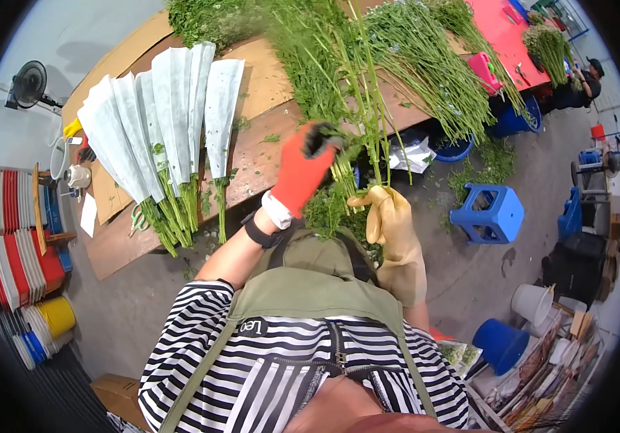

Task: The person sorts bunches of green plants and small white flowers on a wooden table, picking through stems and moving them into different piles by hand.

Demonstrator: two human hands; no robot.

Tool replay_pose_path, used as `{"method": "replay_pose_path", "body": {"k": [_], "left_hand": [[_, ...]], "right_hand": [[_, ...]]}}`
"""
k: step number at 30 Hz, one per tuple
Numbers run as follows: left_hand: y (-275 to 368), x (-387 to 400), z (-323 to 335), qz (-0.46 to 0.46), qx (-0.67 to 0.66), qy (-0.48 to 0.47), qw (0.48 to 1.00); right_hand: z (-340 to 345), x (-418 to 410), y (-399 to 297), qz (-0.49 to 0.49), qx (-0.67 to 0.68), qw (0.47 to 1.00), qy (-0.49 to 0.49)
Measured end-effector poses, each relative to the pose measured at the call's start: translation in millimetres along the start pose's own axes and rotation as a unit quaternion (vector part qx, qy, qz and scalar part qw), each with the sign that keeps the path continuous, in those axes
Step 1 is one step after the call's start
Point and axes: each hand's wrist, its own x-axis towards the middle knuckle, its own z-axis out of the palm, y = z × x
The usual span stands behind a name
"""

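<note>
Several long green flower stems (374,116) stand before me, their cut ends down at my right hand (394,233), which wears a beige rubber glove. Its fingers curl around the lower ends. My left hand (305,165), in a red glove with dark fingertips, is curled beside the stems at some leaves; motion blur hides whether it grips them. Behind it, a leafy pile of cut stems (315,76) covers part of the brown table (266,146). To the left lie several bunches with green stems (166,216), wrapped in white paper sleeves (169,108).
More cut stems (440,70) overhang the table's right edge, near blue buckets (515,116). A blue plastic stool (488,214) stands on the floor at right. Green-handled scissors (139,219) lie at the table's left front. Another person (586,86) works at a red-topped table (537,76).
</note>
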Motion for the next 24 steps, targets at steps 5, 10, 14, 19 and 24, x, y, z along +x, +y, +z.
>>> {"method": "replay_pose_path", "body": {"k": [5,10,14,19,24], "left_hand": [[0,5,9,0.099,0.047,0.056,0.992],[-18,7,8,-0.09,-0.168,-0.074,0.979],[-25,16,-3,-0.057,-0.182,-0.153,0.97],[-24,19,-17,0.129,0.125,-0.114,0.977],[-4,36,-74,-0.066,-0.066,0.09,0.992]], "right_hand": [[-6,3,0,0.005,-0.008,0.998,-0.065],[-10,10,17,0.016,0.088,0.983,-0.157],[-16,10,23,0.03,0.156,0.963,-0.217],[-23,12,47,0.056,0.275,0.943,-0.18],[-45,16,56,0.021,0.307,0.927,-0.215]]}}
